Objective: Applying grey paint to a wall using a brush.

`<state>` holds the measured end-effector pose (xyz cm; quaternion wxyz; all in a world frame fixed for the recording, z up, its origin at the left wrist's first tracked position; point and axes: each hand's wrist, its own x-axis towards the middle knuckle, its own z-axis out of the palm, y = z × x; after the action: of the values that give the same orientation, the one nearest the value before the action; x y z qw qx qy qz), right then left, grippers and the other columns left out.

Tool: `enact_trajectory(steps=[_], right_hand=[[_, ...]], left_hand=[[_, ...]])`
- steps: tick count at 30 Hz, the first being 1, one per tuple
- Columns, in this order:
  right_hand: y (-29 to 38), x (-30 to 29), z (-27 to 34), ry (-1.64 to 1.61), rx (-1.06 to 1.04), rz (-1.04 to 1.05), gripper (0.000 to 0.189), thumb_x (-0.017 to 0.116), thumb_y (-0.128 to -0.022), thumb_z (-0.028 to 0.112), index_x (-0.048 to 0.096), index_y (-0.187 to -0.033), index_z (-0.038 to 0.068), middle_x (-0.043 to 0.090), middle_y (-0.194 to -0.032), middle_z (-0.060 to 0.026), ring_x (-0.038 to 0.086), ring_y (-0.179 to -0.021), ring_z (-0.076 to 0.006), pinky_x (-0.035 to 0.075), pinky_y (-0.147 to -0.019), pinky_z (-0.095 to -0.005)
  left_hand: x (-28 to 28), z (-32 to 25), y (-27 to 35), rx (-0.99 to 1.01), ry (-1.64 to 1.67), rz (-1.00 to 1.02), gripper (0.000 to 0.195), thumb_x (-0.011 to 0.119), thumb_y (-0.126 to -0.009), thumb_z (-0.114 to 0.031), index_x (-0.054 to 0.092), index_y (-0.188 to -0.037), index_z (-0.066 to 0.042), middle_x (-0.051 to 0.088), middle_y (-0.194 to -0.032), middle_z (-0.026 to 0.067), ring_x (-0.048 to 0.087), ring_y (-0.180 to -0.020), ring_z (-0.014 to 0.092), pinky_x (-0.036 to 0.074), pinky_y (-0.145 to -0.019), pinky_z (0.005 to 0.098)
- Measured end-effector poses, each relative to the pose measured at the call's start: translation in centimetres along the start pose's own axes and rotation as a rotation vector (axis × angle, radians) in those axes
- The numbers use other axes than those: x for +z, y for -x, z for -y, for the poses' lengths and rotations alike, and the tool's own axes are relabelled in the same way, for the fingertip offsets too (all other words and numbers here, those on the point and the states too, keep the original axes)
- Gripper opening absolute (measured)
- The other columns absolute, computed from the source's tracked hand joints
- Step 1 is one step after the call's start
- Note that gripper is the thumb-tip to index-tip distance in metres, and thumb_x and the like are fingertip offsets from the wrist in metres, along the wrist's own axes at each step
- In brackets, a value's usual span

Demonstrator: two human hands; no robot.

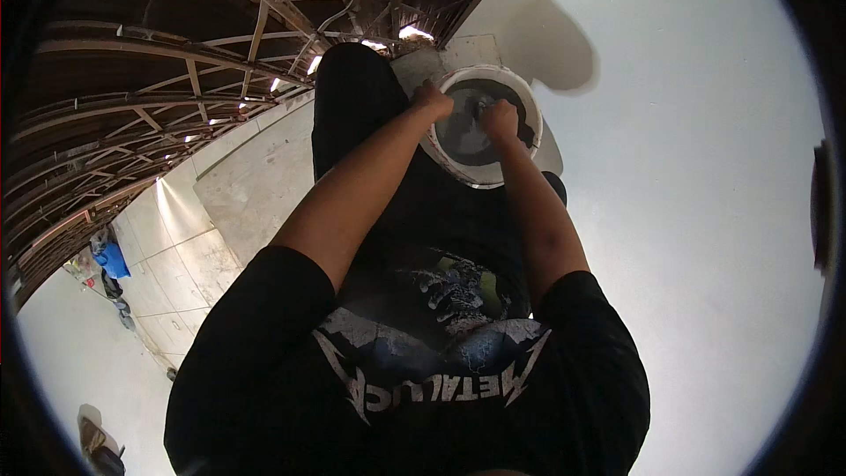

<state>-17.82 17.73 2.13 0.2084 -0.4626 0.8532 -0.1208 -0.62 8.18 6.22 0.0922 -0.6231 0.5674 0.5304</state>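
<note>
A round white bucket [537,129] with a stained rim stands between the person's knees and holds a grey, wet mixture [459,135]. My left hand [434,102] grips the bucket's rim on its left side. Over the mixture, inside the bucket's opening, my right hand [500,120] is closed in a fist around what looks like a tool [482,106]. Only a small grey-coated part of that tool shows beside the fingers; the rest is hidden by the hand and the mixture.
A smooth white wall [681,178] rises close on the right. Light floor tiles [225,192] lie to the left, with a blue bag [112,260] and other items along the far wall. Metal roof framing [198,73] spans the upper left. Black-trousered legs [357,106] flank the bucket.
</note>
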Motion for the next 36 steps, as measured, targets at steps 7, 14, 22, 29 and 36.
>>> enact_trajectory(steps=[7,14,22,29,36], right_hand=[[2.1,0.5,0.6,0.028,-0.230,0.218,0.025,0.064,-0.085,0.021,0.070,-0.087,-0.004,0.069,-0.084,-0.0260,0.068,-0.084,-0.0449,0.054,-0.077,-0.0499],[3.0,-2.7,-1.5,0.238,-0.267,0.259,0.025,0.066,-0.081,0.021,0.069,-0.083,-0.004,0.068,-0.083,-0.0263,0.069,-0.084,-0.0426,0.055,-0.078,-0.0490],[0.5,0.3,1.3,0.016,-0.146,-0.024,0.026,0.064,-0.080,0.021,0.070,-0.083,-0.004,0.068,-0.084,-0.0277,0.068,-0.085,-0.0441,0.054,-0.081,-0.0508],[2.2,-0.3,1.5,0.285,-0.259,0.419,0.030,0.064,-0.081,0.023,0.071,-0.094,-0.003,0.068,-0.099,-0.0273,0.068,-0.094,-0.0413,0.054,-0.085,-0.0479],[1.5,-3.8,2.1,0.273,0.032,0.176,0.029,0.067,-0.079,0.019,0.072,-0.099,-0.002,0.069,-0.097,-0.0261,0.068,-0.099,-0.0388,0.056,-0.084,-0.0443]], left_hand=[[0.1,1.3,-1.6,-0.027,-0.027,-0.007,0.067,0.061,-0.084,-0.022,0.037,-0.142,0.001,0.046,-0.140,0.0245,0.050,-0.129,0.037,0.045,-0.106,0.0432],[0.1,0.9,-0.8,-0.064,-0.026,-0.012,0.069,0.060,-0.085,-0.022,0.034,-0.144,0.002,0.043,-0.142,0.0247,0.048,-0.131,0.037,0.044,-0.107,0.0422],[-0.2,0.6,-0.2,-0.002,0.000,0.025,0.067,0.062,-0.082,-0.021,0.039,-0.140,0.004,0.047,-0.139,0.0257,0.050,-0.129,0.038,0.044,-0.106,0.0428],[-0.2,1.2,-0.5,-0.016,-0.015,-0.030,0.072,0.067,-0.080,-0.024,0.039,-0.140,0.004,0.048,-0.138,0.0260,0.051,-0.127,0.038,0.045,-0.105,0.0429],[0.1,0.5,-0.3,-0.047,-0.042,0.012,0.070,0.065,-0.084,-0.027,0.037,-0.143,0.000,0.043,-0.141,0.0230,0.048,-0.130,0.037,0.044,-0.106,0.0432]])
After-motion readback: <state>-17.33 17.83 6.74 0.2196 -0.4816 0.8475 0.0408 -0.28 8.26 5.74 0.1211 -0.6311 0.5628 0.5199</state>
